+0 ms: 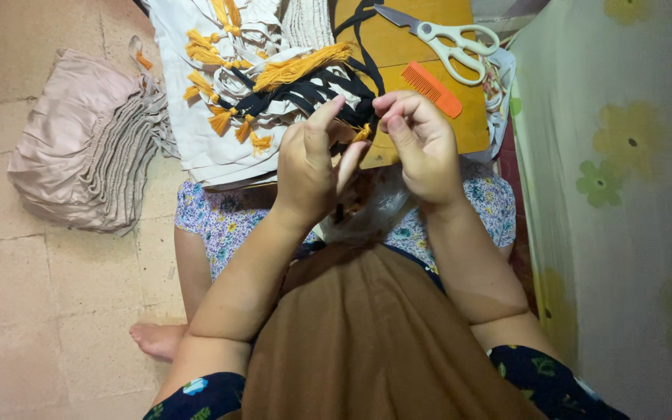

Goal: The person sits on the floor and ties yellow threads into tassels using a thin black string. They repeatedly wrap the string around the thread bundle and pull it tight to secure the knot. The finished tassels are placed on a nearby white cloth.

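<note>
- Black straps (313, 89) with orange tassels lie in a loose bundle on the cream fabric, at the near left part of the wooden board (398, 47).
- Left hand (309, 167) is raised over the board's near edge, fingers curled together with the index finger up; what it pinches is too small to tell, though a dark strap end shows below it.
- Right hand (421, 140) sits just beside the left, fingertips bunched together at a small orange tassel (362, 134) on the strap ends.
- Orange comb (432, 89) rests on the board just beyond the right hand.
- Scissors (449, 43) with pale handles lie at the board's far right corner, blades together.
- Cream fabric pieces (219, 132) with tassels cover the board's left half.
- Folded pinkish cloth (87, 140) sits on the tiled floor, well left of the board.
- Clear plastic bag (375, 210) lies in the lap, just below the board's near edge.
</note>
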